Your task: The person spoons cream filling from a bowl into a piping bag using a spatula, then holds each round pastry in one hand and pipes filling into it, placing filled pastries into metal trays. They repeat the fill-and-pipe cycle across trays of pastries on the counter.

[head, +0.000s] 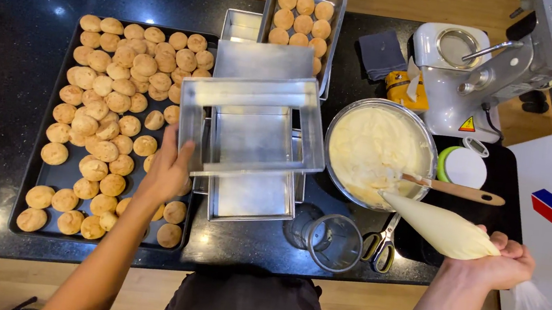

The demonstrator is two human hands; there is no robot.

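While my left hand (pixel 167 167) grips the near-left corner of the top steel tray (pixel 251 128), empty and tilted on a stack of empty trays, my right hand (pixel 503 260) is closed tight round the twisted end of a cream-filled piping bag (pixel 438 225), its tip over the steel bowl (pixel 424 134) rim. Bowl holds cream and a wooden-handled spatula (pixel 455 190). Black baking sheet (pixel 45 174) at left is full of choux buns (pixel 113 98); far steel pan (pixel 337 16) holds more buns.

Golden puffs (pixel 111 115), pale cream piping bag (pixel 444 229)
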